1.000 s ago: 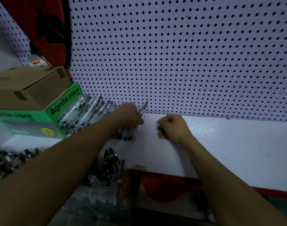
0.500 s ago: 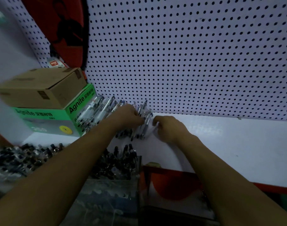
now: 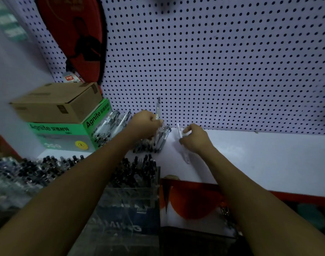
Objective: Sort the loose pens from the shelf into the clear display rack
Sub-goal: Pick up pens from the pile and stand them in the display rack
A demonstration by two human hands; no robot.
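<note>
**Pens lifted clear of the pile, one in each hand**

Pens are now coming off the white shelf (image 3: 259,154): half a second ago both hands were pressed down among the loose heap, and now each has come up with a pen.

Largest first: the clear display rack (image 3: 132,196) sits below and nearer the person than either grasp, its upper tiers already packed with dark-capped pens. It has stayed put while the view has swung slightly left.

Next, the pile of loose pens (image 3: 154,141). It lies directly under and just nearer than the left hand, spreading left behind that hand toward the green box (image 3: 65,133) with the cardboard box (image 3: 54,102) on top. Plenty remain, so sorting looks far from finished.

Then the left hand (image 3: 145,122), which has risen from the heap and is clenched around a pen (image 3: 158,108) that stands nearly upright, its tip poking above the fist against the pegboard (image 3: 213,61).

Smallest, the right hand (image 3: 194,138), which has drawn away to the right of the pile and pinches a pale pen (image 3: 179,130); the barrel angles up and left above the fingers and its lower end shows faintly below the palm.

With both hands loaded, the likely next step is carrying these pens back and down to the rack.
</note>
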